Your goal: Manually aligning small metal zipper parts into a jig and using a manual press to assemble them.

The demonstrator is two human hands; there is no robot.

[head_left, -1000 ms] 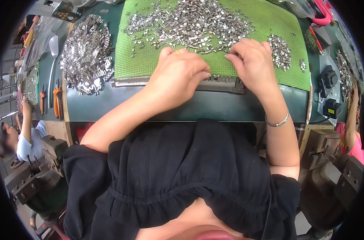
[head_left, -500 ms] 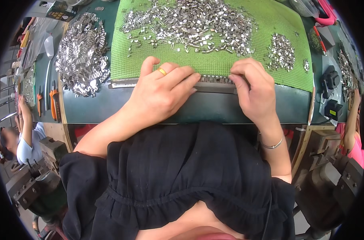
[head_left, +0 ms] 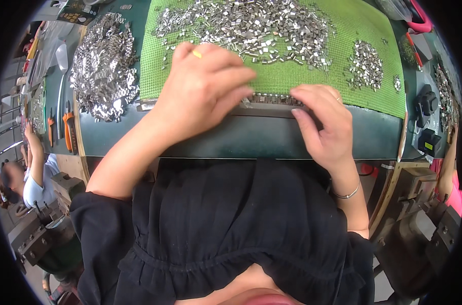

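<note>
A: In the head view, how does the left hand (head_left: 205, 84) sit?
B: It arches over the dark metal bar (head_left: 264, 109), back of the hand upward, fingers bent and pointing right, slightly blurred. The thumb tip is close to the bar's upper edge. I can't tell whether anything is pinched there.
A: And the right hand (head_left: 327, 119)?
B: It comes in at the bar's right-hand part, forefinger toward the far edge, thumb toward the near one, with a narrow gap between the tips. Whether it grips the bar, I can't tell.
A: Where exactly is the bar?
B: Along the near edge of the green mat (head_left: 271, 79), running left to right. A row of small metal pieces (head_left: 274, 99) shows along it between the two hands.
A: What else is on the mat?
B: A broad heap of loose metal pieces (head_left: 251, 28) at the far side, and a smaller pile (head_left: 365, 66) to the right.
A: And around it?
B: The dark green counter (head_left: 190, 146) carries a mound of shiny strips (head_left: 104, 71) left of the mat, then orange-handled pliers (head_left: 69, 129) and a scoop (head_left: 62, 58). Black devices (head_left: 427, 101) stand at the right.
A: Anyone nearby?
B: A person in light blue (head_left: 35, 185) at far left, and another's forearm (head_left: 447, 168) at far right.
</note>
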